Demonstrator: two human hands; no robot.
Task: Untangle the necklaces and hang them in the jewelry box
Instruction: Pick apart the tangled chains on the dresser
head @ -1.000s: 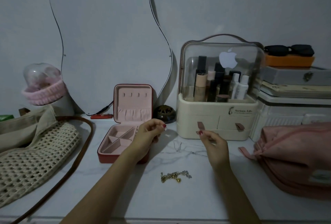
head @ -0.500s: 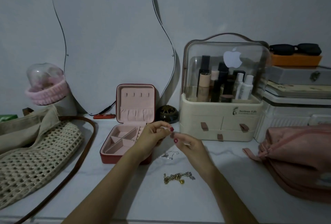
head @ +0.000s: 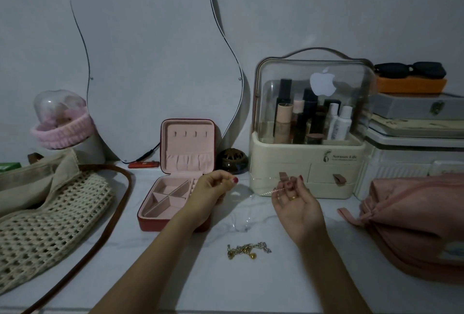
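Observation:
A thin silver necklace (head: 266, 192) stretches between my two hands above the marble table. My left hand (head: 209, 191) pinches one end beside the open jewelry box (head: 175, 188). My right hand (head: 296, 203), palm up, pinches the other end in front of the cosmetics organizer. Part of the fine chain hangs down in a faint loop between them. The red jewelry box has a pink lining and a raised lid with small hooks and a pocket. A gold and silver chain bundle (head: 248, 251) lies tangled on the table below my hands.
A cream cosmetics organizer (head: 306, 168) with a clear dome stands behind my right hand. A pink pouch (head: 414, 223) lies at the right, a woven bag (head: 50, 213) with a brown strap at the left. A wavy mirror (head: 155, 62) leans on the wall; a small dark pot (head: 232, 160) sits beside the box.
My hands were close together half a second ago; they have moved apart, the right hand going right and turning palm up, drawing the silver chain taut.

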